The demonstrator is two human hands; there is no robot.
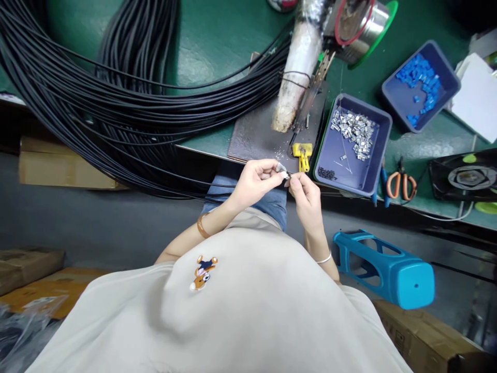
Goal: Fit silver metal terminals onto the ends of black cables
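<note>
With the left hand pinching a small silvery-white piece and the right hand gripping a thin dark piece beside it, light, steady pressure should help alignment.

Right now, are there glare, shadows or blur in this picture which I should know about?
Head view: bright glare streaks the silver spool; same head view: a soft shadow falls on the left of the shirt, and the plastic bags at lower left look blurred; the pale piece between the hands is too small to identify.
</note>
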